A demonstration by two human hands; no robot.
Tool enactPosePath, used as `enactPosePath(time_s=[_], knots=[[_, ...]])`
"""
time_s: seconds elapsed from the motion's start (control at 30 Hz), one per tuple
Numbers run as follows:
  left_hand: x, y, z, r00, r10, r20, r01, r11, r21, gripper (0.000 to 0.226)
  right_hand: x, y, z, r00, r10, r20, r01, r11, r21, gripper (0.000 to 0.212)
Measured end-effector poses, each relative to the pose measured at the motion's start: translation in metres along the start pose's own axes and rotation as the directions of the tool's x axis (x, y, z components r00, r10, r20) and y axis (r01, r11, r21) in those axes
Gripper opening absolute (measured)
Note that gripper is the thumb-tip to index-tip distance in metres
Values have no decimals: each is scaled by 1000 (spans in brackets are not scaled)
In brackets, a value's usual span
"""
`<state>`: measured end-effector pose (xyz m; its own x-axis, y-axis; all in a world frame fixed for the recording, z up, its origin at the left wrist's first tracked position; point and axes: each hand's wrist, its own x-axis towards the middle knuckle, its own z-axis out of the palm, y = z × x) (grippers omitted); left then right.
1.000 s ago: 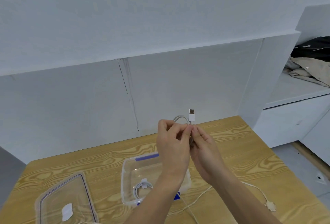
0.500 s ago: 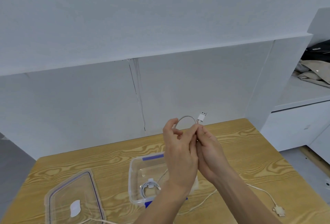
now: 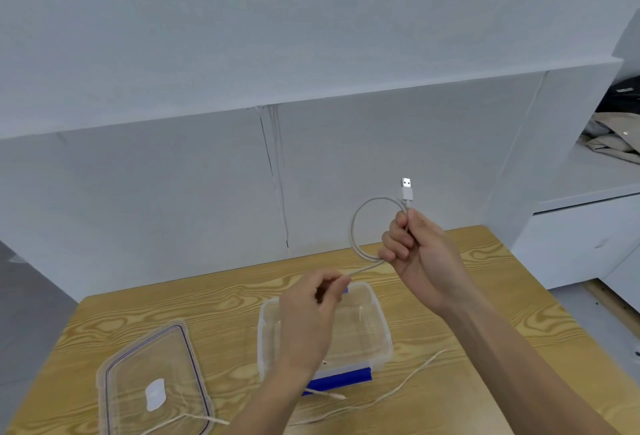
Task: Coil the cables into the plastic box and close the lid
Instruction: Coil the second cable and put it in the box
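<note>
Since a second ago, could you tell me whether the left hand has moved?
Yes: the left hand dropped from the right hand toward the box.

Both bare arms come up from the bottom edge, the left one from roughly the middle and the right one from the lower right corner. The right hand point(image 3: 417, 254) is the higher of the two, lifted out in front, its fingers point(image 3: 394, 245) curled into a loose fist with the thumb laid along the top, gripping the white cable point(image 3: 352, 226) right where the loop crosses itself. The left hand point(image 3: 308, 320) sits lower and closer in, back of the hand toward the camera, wrist bent a little, fingertips bunched against the thumb and pinching that same cable just below the loop. The hands are apart, not touching each other.
</note>
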<state>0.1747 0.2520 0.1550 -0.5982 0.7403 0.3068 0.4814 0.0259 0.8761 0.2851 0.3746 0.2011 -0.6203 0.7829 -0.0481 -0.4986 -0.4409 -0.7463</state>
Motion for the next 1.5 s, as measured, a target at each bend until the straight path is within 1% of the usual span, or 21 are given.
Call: enactPosePath(time_s=[0.1,0.2,0.33,0.47,0.53,0.57,0.63,0.67,0.73,0.77,0.8,0.83,0.9,0.97,1.07,1.13,1.23,1.27,1.33,1.4,1.5], knots=[[8,-7,-19,982,-103,158,103,995,6,17,4,-1,0,1000,20,0,-20,998,-58,32],[16,-16,-38,923,-214,320,231,973,-18,27,5,0,-1,999,35,14,-34,993,-114,33],[24,-31,-65,815,-303,494,377,925,-54,32,8,3,-3,999,31,23,-26,981,-190,33],[32,-48,-92,653,-373,659,538,841,-57,30,12,4,-8,1000,-12,19,16,959,-283,33],[35,-56,-100,609,-430,666,652,750,-112,24,13,4,-9,999,-20,27,27,952,-304,33],[36,-59,-101,593,-463,659,715,679,-167,21,13,6,-9,999,-17,36,28,950,-311,33],[39,-59,-98,567,-526,634,810,494,-315,16,12,11,-9,999,-6,54,24,941,-338,32],[40,-57,-94,563,-550,617,826,401,-396,14,12,15,-9,998,-1,62,23,934,-356,31],[41,-50,-87,580,-571,581,796,246,-553,16,11,23,-7,998,9,70,19,924,-381,31],[42,-45,-84,603,-563,564,761,194,-619,18,10,26,-6,997,14,70,14,922,-388,31],[42,-39,-81,637,-546,544,722,176,-669,20,10,30,-5,997,20,68,8,918,-397,31],[42,-33,-78,677,-523,519,686,190,-703,22,9,33,-4,997,26,66,3,912,-410,31],[41,-20,-71,757,-473,451,616,286,-734,25,8,39,-2,998,35,59,-7,903,-429,32],[39,-7,-63,822,-433,368,548,432,-716,26,8,44,0,998,38,57,-11,909,-416,32],[36,5,-51,887,-399,233,450,632,-631,26,9,49,4,996,22,81,9,930,-368,31],[33,12,-43,912,-376,161,399,729,-557,26,9,53,8,995,19,100,16,940,-341,30],[29,17,-31,940,-331,82,331,827,-455,26,8,58,13,992,21,121,18,949,-315,28],[27,17,-27,952,-303,50,296,864,-407,25,8,60,15,992,26,121,13,951,-308,28],[25,17,-20,974,-223,-30,208,944,-254,23,6,64,19,992,37,122,0,957,-291,29],[25,17,-15,984,-150,-91,138,982,-132,23,5,67,24,991,36,126,1,961,-278,31],[25,19,-10,980,-109,-166,96,992,-87,13,2,71,29,991,40,130,-4,963,-271,32]])
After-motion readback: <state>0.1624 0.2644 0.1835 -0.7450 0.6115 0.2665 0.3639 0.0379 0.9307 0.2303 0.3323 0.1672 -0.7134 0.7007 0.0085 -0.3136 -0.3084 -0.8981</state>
